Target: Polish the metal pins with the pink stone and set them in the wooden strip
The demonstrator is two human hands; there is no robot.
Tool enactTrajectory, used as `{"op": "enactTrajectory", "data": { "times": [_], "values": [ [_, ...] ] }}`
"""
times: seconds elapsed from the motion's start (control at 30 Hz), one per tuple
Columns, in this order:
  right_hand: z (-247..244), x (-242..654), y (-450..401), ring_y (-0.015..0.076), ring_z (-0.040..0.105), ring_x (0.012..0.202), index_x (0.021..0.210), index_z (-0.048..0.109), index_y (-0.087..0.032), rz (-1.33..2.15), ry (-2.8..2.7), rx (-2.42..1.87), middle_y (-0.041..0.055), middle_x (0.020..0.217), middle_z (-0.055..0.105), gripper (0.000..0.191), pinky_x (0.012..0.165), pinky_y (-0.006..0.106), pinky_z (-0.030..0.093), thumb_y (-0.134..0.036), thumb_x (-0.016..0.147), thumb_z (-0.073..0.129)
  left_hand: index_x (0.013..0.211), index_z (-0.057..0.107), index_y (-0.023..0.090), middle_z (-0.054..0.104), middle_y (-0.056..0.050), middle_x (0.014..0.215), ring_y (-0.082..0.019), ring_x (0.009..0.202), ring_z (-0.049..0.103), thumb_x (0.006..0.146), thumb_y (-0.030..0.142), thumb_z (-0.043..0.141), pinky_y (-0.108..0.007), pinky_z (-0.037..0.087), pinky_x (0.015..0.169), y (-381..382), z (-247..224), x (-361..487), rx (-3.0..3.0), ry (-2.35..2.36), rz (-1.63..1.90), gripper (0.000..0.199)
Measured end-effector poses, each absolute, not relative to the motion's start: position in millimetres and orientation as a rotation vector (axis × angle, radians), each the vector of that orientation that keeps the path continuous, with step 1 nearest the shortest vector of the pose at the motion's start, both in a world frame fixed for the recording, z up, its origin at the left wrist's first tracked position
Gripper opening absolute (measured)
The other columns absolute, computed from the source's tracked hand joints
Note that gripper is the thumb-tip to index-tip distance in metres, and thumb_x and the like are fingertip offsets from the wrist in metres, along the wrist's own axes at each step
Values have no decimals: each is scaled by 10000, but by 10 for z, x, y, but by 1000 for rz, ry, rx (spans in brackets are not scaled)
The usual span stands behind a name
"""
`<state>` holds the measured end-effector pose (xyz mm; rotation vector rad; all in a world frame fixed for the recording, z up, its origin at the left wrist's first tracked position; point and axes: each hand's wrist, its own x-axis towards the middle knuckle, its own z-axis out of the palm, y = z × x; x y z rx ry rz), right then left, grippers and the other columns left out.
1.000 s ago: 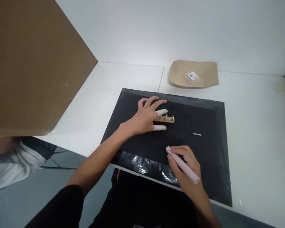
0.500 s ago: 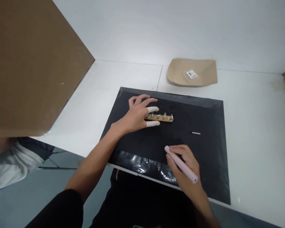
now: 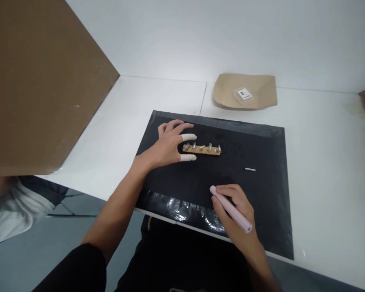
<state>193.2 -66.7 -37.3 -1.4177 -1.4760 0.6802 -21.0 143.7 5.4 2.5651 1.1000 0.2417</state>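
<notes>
My left hand rests over the black mat with its fingers apart. White covers wrap its thumb and index finger, which lie on either side of the left end of a narrow tan strip. Several small shiny clear or metallic pieces stand and lean along that strip. A pale pink, thick pen-shaped tool is gripped in my right hand, its front end pointing up and left over the mat. A short thin white stick lies on the mat right of the strip.
Behind the mat, a brown paper tray holds a small clear case with a white label. A large brown board stands on the left. At the lower left, part of another person shows beyond it.
My left hand has slid a little to the left, uncovering the left end of the strip. My right hand holds the pink tool nearly still.
</notes>
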Motion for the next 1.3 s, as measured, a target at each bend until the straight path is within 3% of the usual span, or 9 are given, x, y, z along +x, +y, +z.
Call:
{"op": "enactTrajectory", "data": {
  "times": [0.17, 0.33, 0.5, 0.83, 1.3],
  "values": [
    [-392, 1937, -676, 103, 700, 1038, 1159, 681, -270, 726, -1466, -1419, 13, 1124, 663, 184, 895, 196, 574, -151, 1019, 668, 1299, 725, 282, 509, -114, 1670, -424, 1562, 340, 850, 489, 898, -642, 222, 1214, 1392, 12, -375, 2494, 1196, 245, 524],
    [-384, 1925, -661, 94, 699, 1016, 1155, 678, -269, 699, -1472, -1421, 6, 1107, 662, 186, 889, 185, 571, -144, 1016, 668, 1247, 744, 298, 539, -86, 1649, -399, 1555, 368, 933, 403, 831, -646, 238, 1214, 1371, -66, -422, 2429, 1216, 259, 342],
    [-374, 1922, -657, 103, 701, 1010, 1152, 679, -261, 706, -1482, -1422, 14, 1103, 663, 177, 882, 200, 577, -145, 1019, 666, 1252, 752, 313, 544, -79, 1643, -390, 1547, 375, 917, 373, 853, -649, 257, 1217, 1379, -127, -421, 2433, 1164, 280, 354],
    [-391, 1931, -665, 123, 703, 1006, 1145, 682, -266, 699, -1481, -1424, 22, 1098, 667, 187, 855, 226, 587, -135, 1012, 673, 1148, 819, 308, 621, -86, 1562, -369, 1503, 432, 966, 331, 789, -697, 273, 1214, 1408, -253, -425, 2395, 1107, 421, 186],
    [-398, 1931, -662, 109, 700, 1020, 1161, 680, -257, 680, -1495, -1416, 22, 1106, 668, 203, 868, 203, 584, -123, 1009, 672, 1081, 849, 322, 713, -69, 1440, -328, 1439, 494, 1013, 339, 736, -560, 277, 1156, 1383, -295, -398, 2512, 1122, 515, 134]
  ]
}}
